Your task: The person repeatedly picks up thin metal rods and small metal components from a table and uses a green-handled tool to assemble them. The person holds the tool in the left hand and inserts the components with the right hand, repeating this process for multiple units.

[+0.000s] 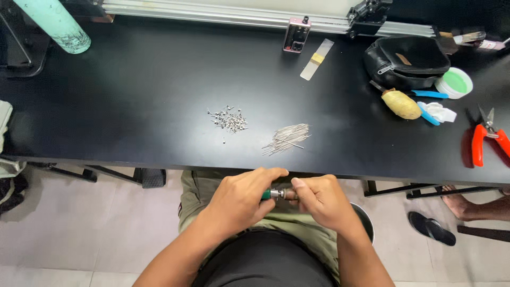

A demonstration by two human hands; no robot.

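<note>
Black table [133,79], pale tiled floor [79,239], metal rail [212,15] behind.

No packages, labels, signs, screens.

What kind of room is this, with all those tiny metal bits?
Probably a small craft or repair workbench: a black table with a pile of thin metal pins, a heap of tiny metal parts and red-handled snips.

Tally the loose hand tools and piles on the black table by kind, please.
Red-handled cutting pliers: 1
Blue-handled tools beside the yellow lump: 2
Pile of thin metal pins: 1
Pile of small metal bits: 1
Total: 5
Not counted: the green-handled tool held in both hands.
</note>
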